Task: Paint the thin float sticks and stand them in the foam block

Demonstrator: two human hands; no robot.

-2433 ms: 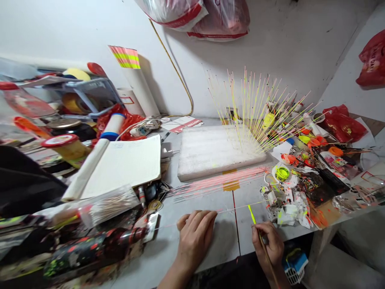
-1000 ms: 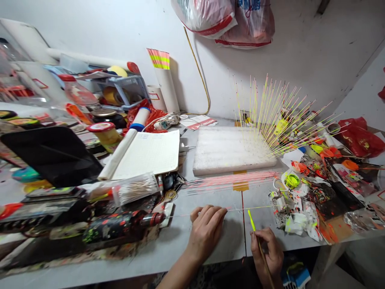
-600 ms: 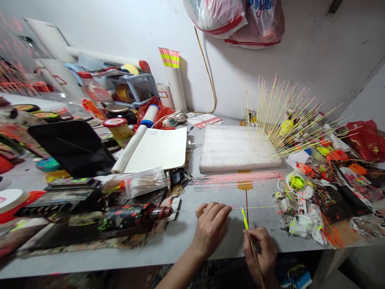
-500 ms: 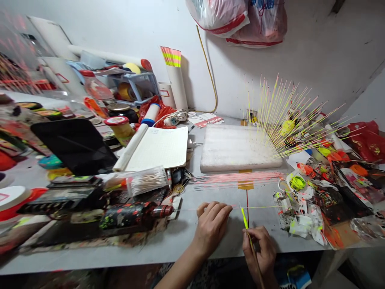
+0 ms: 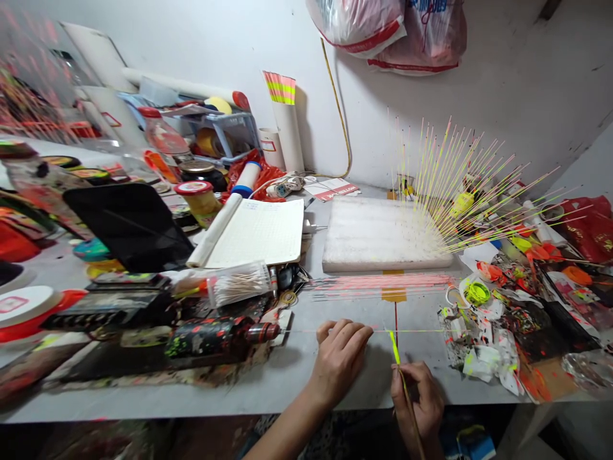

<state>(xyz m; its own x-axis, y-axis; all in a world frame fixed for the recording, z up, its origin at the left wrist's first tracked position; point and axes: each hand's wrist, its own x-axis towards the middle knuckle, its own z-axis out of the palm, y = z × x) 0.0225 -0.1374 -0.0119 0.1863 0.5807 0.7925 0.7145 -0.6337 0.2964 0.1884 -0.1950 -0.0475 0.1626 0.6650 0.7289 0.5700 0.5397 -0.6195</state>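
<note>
My right hand [image 5: 417,396] is closed round a thin paintbrush [image 5: 394,348] with a bright yellow-green tip, which points up at a thin rod [image 5: 421,331]. That rod lies level across the table front, its left part under the fingers of my left hand [image 5: 341,351]. Those fingers are bent and close together over it. At its left end the rod meets the red-brown tip of a dark, paint-spotted tool [image 5: 215,337]. Behind my hands several pink rods [image 5: 345,285] lie in a row over a piece of brown tape [image 5: 394,294].
A white foam block [image 5: 373,236] holds many upright yellow-green rods [image 5: 450,185]. Left of it are an open notebook [image 5: 263,233], a tub of cotton swabs [image 5: 239,285] and a black panel [image 5: 127,223]. Paint-stained scraps [image 5: 493,351] lie at right.
The whole view has shifted slightly, so things sit a little further right. My hands keep nearly the same pose, and the brush tip stays by the rod.
</note>
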